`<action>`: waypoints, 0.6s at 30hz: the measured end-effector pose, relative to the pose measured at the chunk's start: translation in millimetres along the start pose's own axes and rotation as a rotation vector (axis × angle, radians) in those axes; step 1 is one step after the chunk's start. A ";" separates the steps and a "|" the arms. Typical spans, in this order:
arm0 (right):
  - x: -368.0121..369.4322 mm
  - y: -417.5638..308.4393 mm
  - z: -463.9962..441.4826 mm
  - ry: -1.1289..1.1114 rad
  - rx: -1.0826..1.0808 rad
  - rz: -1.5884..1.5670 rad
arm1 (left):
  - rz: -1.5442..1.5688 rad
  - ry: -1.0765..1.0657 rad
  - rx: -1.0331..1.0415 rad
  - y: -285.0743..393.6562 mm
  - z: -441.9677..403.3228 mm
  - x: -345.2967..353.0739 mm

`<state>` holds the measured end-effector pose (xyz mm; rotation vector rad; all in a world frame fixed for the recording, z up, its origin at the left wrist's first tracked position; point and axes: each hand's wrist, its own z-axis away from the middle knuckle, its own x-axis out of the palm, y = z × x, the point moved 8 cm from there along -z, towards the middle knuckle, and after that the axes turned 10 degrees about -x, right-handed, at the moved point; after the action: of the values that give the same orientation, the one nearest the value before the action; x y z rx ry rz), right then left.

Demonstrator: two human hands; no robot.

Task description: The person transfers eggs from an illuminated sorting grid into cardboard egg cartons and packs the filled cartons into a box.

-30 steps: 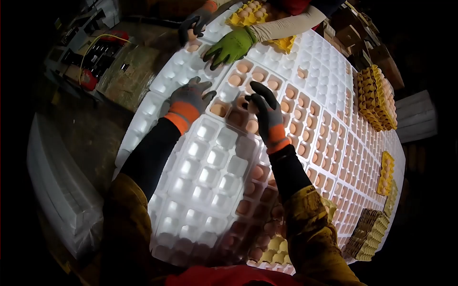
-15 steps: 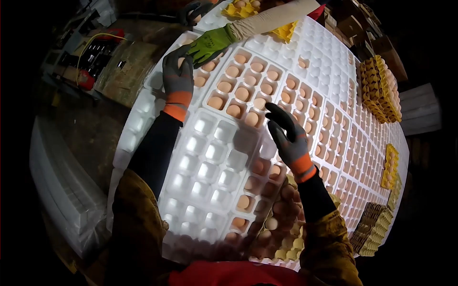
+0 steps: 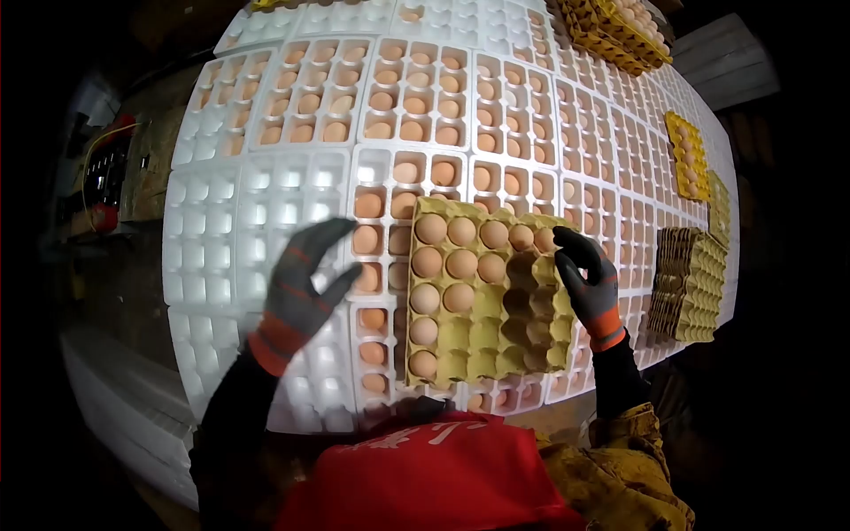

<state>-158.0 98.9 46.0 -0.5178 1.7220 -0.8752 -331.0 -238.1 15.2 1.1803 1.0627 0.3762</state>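
My left hand (image 3: 305,288), in a grey glove with an orange cuff, is open over the white foam trays. Its thumb and fingers are spread, pointing toward brown eggs (image 3: 367,239) in square cells. At the right edge of a yellowish egg carton (image 3: 482,332) is my right hand (image 3: 589,279), gloved alike. Its thumb and forefinger are apart, close to an egg (image 3: 547,239) at the carton's far right corner; whether they touch it I cannot tell. Eggs fill the carton's far row and left side, while several cups nearer me hold none.
White foam trays (image 3: 292,190) cover the surface, many cells holding eggs. At the right stand a stack of cartons (image 3: 686,283), a yellow carton with eggs (image 3: 689,159) and, farther back, stacked yellow trays of eggs (image 3: 611,35).
The view has swung nearer. My left hand has come back from an egg in a far tray, and my right hand has moved to the carton. Another person's green-gloved hand has left view.
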 end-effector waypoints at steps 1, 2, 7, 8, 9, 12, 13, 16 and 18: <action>2.3 -2.0 7.9 -0.037 0.019 -0.041 | -0.105 -0.121 0.073 20.8 21.6 28.1; 11.9 -8.5 13.9 -0.128 0.027 -0.047 | -0.217 -0.210 0.129 40.8 40.1 52.7; 71.8 -41.7 14.9 -0.289 -0.393 0.461 | -0.636 -0.266 0.136 68.4 66.7 131.5; 81.8 -29.1 15.5 -0.239 -0.431 0.499 | -0.713 -0.231 0.164 73.6 60.4 140.4; 74.5 -22.9 15.3 -0.203 -0.313 0.308 | -0.786 -0.195 0.193 78.5 53.7 150.1; 49.4 14.4 25.1 -0.020 0.056 -0.434 | -1.128 -0.215 0.261 66.6 39.2 190.1; 37.5 38.2 34.6 0.095 0.191 -0.798 | -1.113 -0.272 0.223 61.6 35.5 194.4; -3.2 50.8 35.3 0.170 0.275 -1.100 | -0.373 -0.118 0.197 73.2 29.9 140.9; -14.0 66.5 15.9 -0.013 0.195 -0.625 | 0.437 -0.111 -0.283 37.7 22.8 116.9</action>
<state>-133.0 146.3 1.3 -0.9484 1.4517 -1.4575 -244.3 -150.9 -7.0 1.1561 0.6240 0.7666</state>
